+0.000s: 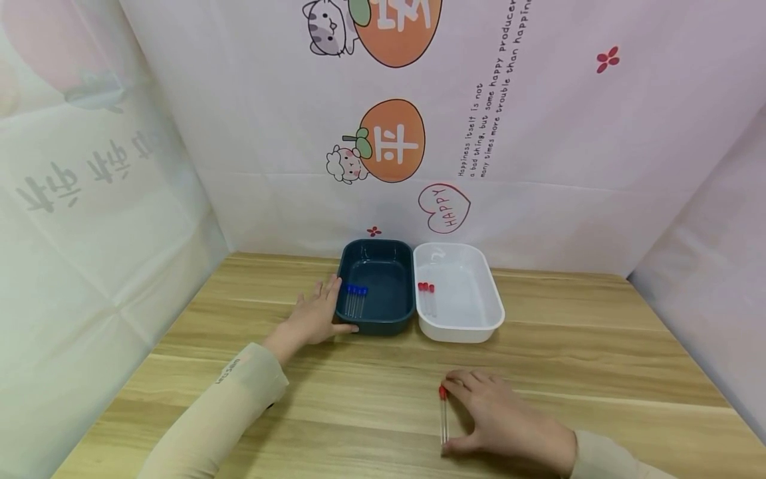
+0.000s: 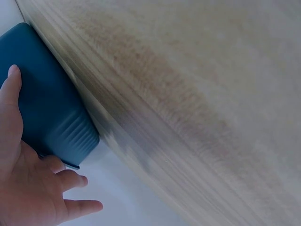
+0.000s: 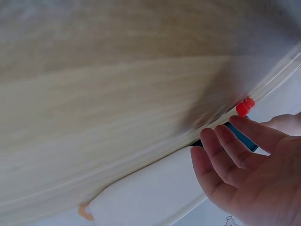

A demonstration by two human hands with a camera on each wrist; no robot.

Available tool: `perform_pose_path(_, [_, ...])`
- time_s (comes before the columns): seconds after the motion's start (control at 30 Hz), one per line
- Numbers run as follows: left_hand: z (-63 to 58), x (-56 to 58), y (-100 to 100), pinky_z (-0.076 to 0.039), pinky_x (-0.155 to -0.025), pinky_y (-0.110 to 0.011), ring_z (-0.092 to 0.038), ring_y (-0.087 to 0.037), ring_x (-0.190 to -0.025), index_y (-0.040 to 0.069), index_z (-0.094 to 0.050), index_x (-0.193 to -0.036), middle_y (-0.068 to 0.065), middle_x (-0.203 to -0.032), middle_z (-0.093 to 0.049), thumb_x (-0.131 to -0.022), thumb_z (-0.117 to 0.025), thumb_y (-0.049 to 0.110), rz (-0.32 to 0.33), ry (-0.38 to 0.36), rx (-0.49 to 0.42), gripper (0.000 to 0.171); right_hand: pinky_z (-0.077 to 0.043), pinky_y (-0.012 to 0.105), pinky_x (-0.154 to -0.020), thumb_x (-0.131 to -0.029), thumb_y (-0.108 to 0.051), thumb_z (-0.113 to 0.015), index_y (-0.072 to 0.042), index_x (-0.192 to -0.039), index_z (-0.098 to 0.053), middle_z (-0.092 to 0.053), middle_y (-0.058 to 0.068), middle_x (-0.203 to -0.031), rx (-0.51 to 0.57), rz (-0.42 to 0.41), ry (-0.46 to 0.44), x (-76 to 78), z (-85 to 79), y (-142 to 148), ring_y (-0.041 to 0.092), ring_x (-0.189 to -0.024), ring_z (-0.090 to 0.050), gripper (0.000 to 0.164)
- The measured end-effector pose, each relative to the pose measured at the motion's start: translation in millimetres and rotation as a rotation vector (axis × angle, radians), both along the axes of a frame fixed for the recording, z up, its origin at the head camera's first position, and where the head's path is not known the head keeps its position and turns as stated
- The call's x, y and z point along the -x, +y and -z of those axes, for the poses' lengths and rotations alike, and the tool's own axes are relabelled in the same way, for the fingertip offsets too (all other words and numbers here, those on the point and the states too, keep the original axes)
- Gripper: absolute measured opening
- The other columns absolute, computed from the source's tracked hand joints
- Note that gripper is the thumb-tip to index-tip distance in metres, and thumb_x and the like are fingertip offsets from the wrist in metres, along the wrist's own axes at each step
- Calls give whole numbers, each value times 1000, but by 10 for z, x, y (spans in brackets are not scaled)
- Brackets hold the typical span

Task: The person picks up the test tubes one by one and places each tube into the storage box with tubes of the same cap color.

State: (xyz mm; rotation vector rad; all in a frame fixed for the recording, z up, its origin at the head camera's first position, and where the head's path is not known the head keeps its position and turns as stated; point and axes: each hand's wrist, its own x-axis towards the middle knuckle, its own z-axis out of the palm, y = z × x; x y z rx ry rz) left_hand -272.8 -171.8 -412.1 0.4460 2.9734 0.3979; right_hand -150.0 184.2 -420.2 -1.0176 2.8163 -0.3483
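My left hand [image 1: 315,314] rests against the left side of a dark teal tray [image 1: 378,324], its fingers extended along the outer wall and the thumb at the near corner. The left wrist view shows the spread fingers beside the teal tray [image 2: 51,99]. Several thin clear tubes with blue caps [image 1: 357,291] lie inside it. At the front, my right hand [image 1: 499,416] pinches a clear tube with a red cap [image 1: 443,392] by its ends, forefinger at the cap and thumb at the lower end. In the right wrist view, the red cap [image 3: 245,107] shows by the fingertips; the thumb is hidden.
A white tray [image 1: 461,332] stands directly right of the teal one, with 3 red-capped tubes [image 1: 425,287] inside at its left. Both trays sit at the back of the wooden table [image 1: 359,399], before a printed cloth wall [image 1: 269,133].
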Motion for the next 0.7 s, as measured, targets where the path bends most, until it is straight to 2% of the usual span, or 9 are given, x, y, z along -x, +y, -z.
perform_pose_path(0.43, [2,5,-5,-13,-113,-75,-9,-44,-154,1,-6,-164,-16,-171,-4,-90,-69,63,0,0,-7,115,-40,68,-101,-77,-77,-71,0,-138,-61,-54,14,-143,-15,-3,-4,-15,8,-53,40,-131,-49,98])
perform_pose_path(0.7, [-9,-1,-7,-13,-113,-75,-9,-44,-154,1,-6,-164,-17,-171,-4,-90,-69,63,-1,-2,-7,115,-43,65,-98,-75,-77,-73,1,-135,-61,-55,13,-141,-5,3,-3,6,18,-64,36,-127,-51,99])
